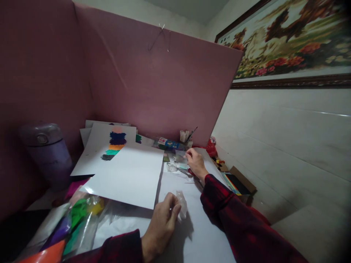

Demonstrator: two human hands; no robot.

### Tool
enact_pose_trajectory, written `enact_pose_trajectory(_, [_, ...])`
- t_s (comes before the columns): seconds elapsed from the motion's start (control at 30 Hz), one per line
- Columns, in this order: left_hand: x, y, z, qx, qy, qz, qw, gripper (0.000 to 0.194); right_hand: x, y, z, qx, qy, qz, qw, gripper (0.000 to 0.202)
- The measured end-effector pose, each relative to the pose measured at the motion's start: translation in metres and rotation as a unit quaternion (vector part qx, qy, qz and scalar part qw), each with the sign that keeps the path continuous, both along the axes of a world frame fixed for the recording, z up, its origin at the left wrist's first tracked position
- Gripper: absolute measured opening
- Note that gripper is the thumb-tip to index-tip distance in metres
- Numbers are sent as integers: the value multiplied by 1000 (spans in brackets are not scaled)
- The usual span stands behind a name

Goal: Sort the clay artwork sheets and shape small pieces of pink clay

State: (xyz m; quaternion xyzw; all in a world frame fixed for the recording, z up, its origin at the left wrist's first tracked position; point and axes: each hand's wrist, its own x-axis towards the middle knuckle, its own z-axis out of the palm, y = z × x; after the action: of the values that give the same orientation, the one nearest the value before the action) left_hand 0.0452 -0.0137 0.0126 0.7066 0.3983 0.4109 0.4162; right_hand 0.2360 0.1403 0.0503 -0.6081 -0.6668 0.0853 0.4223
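Near the front of the white table, my left hand [163,221] pinches a small clear plastic bag [181,204], which sticks up past the fingertips. Farther back, my right hand [196,161] has its thumb and fingers pressed together beside small clear packets [179,156]; whether one is between the fingertips I cannot make out. Under that hand lie a metal tool with a narrow shaft [184,171] and something red by the wrist. A blank white sheet [131,175] lies left of both hands, partly over a sheet painted with coloured bands [117,140].
Bags of coloured material [79,215] crowd the left front, by a purple bottle [49,155]. White sticks and a brush [188,136] stand at the back, near a blue and red packet [168,143]. A pink partition [153,84] rises behind; an open cardboard box [242,180] sits right.
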Motion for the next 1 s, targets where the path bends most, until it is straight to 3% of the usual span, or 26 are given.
enact_pose_trajectory(0.13, [2,1,4,-17,-41,35,998,28,3,-17,20,3,82,21,996,15])
enact_pose_trajectory(0.23, [3,4,8,-40,-85,64,994,29,1,-41,31,-20,210,100,972,23])
enact_pose_trajectory(0.33, [3,7,9,-67,-111,81,988,30,-3,-68,30,-72,340,200,916,32])
enact_pose_trajectory(0.47, [3,11,8,-94,-138,89,982,33,-6,-90,18,-135,379,230,886,29])
enact_pose_trajectory(0.6, [4,14,10,-99,-145,88,981,34,-9,-96,10,-153,352,237,893,28])
enact_pose_trajectory(0.77, [4,15,12,-91,-146,91,981,33,-12,-97,7,-112,335,218,910,27])
enact_pose_trajectory(1.0, [2,16,19,-80,-160,106,978,29,-15,-105,12,-88,331,212,915,21])
